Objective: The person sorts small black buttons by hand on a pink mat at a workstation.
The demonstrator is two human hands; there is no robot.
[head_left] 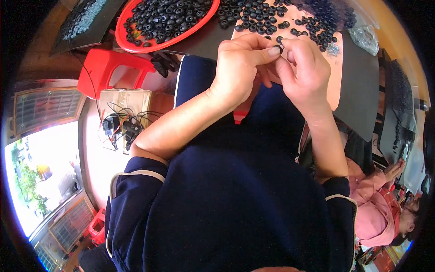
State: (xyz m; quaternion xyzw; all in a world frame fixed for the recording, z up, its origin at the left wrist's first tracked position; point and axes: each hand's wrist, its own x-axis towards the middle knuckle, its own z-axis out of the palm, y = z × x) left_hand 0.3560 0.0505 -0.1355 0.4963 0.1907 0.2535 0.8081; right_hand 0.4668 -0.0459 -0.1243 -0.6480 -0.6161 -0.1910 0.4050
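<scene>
Close together over the near part of a pale orange mat, my two hands meet at the fingertips. My left hand pinches a small black round piece between thumb and forefinger. From the other side my right hand grips the same piece with its thumb and forefinger. Fingers cover most of it, so its exact kind is unclear. Many loose black ring-like pieces lie on the mat just beyond. A small heap of clear bits sits on the mat to the right of my right hand.
A red basin full of the same black pieces stands at the left on the dark table. A clear plastic bag lies at the right. Left of my legs are a red stool and a cardboard box with cables. Someone in pink sits at right.
</scene>
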